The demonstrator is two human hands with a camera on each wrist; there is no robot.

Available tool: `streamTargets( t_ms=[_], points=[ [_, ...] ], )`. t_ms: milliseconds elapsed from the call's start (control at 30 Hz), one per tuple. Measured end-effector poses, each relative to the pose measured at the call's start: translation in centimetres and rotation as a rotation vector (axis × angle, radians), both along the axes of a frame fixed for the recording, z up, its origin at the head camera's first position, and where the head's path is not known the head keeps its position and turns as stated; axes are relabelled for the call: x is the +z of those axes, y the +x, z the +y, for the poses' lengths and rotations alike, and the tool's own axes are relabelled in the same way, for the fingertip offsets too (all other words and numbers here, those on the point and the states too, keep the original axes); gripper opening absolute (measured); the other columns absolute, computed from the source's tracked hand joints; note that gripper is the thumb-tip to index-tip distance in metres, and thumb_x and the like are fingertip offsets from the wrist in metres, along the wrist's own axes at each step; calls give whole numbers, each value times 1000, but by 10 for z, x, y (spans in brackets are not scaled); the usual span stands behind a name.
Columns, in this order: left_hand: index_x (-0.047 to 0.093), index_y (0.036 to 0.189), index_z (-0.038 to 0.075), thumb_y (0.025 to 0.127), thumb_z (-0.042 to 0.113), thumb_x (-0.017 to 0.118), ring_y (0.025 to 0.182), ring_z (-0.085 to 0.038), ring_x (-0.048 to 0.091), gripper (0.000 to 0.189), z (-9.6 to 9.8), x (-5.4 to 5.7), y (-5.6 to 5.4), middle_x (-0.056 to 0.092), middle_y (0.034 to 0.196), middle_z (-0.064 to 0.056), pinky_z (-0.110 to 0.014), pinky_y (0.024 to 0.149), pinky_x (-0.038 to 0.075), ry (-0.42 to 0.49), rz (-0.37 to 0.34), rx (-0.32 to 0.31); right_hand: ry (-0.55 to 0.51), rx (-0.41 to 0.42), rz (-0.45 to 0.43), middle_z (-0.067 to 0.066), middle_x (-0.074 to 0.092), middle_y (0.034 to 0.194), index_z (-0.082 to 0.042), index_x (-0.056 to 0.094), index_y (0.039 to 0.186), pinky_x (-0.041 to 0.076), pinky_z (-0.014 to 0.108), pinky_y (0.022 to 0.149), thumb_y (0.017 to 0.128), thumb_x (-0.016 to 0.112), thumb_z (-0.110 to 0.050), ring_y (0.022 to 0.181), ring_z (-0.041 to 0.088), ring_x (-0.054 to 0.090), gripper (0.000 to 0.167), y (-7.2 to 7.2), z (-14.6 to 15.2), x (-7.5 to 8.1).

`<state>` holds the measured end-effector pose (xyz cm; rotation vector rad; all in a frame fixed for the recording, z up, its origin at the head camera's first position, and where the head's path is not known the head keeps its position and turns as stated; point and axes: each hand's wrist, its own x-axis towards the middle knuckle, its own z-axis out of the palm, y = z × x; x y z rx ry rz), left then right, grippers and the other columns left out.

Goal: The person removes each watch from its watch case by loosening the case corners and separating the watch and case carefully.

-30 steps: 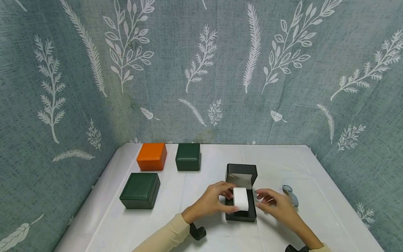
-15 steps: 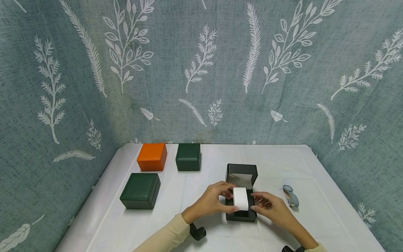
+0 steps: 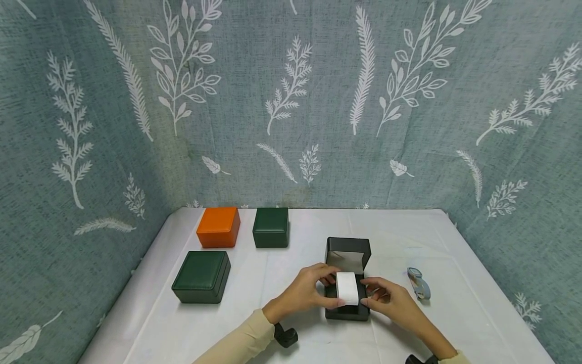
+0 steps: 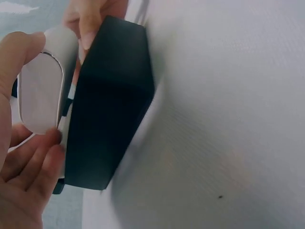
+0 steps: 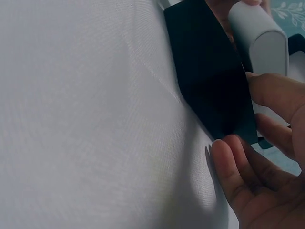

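Observation:
My left hand [image 3: 311, 287] pinches a white watch cushion [image 3: 347, 288] between thumb and fingers. In the left wrist view the cushion [image 4: 42, 93] shows its rounded end and sits partly above the rim of a black watch box [image 3: 347, 314]. The box stands with its lid raised and pale lining showing. My right hand [image 3: 390, 299] holds the right wall of the box, thumb and forefinger at the rim; in the right wrist view other fingers [image 5: 228, 164] curl near the box's outer side [image 5: 209, 76]. A wristwatch [image 3: 419, 284] with a light strap lies right of that hand.
At the left of the white-covered table [image 3: 273, 323] stand a closed orange box [image 3: 219, 227], a small green box [image 3: 271, 227] and a larger green box [image 3: 202, 277]. Leaf-patterned cloth walls [image 3: 291, 151] border the table at the back and sides.
My right hand has moved a little left, from beside the watch box onto its right rim. My left hand keeps its hold on the watch cushion.

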<state>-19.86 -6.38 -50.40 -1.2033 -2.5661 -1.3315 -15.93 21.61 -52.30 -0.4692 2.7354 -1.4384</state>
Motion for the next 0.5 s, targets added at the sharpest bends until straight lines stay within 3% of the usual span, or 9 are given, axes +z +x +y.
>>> streamTargets(
  t_ms=[167, 500],
  points=[
    [67, 133, 16, 81, 46, 87, 101, -8, 55, 63, -1, -3, -1, 65, 115, 5, -24, 82, 51, -84, 78, 45, -6, 16, -3, 0, 68, 104, -13, 68, 129, 56, 27, 73, 89, 82, -34, 83, 8, 64, 47, -1, 1, -2],
    [67, 134, 16, 82, 48, 86, 95, -11, 53, 65, 1, -8, -4, 66, 117, 7, -20, 78, 46, -121, 97, 54, -38, 23, -48, 3, 68, 104, -13, 67, 130, 56, 27, 73, 90, 82, -34, 84, 10, 66, 48, -1, 1, -2]
  ],
)
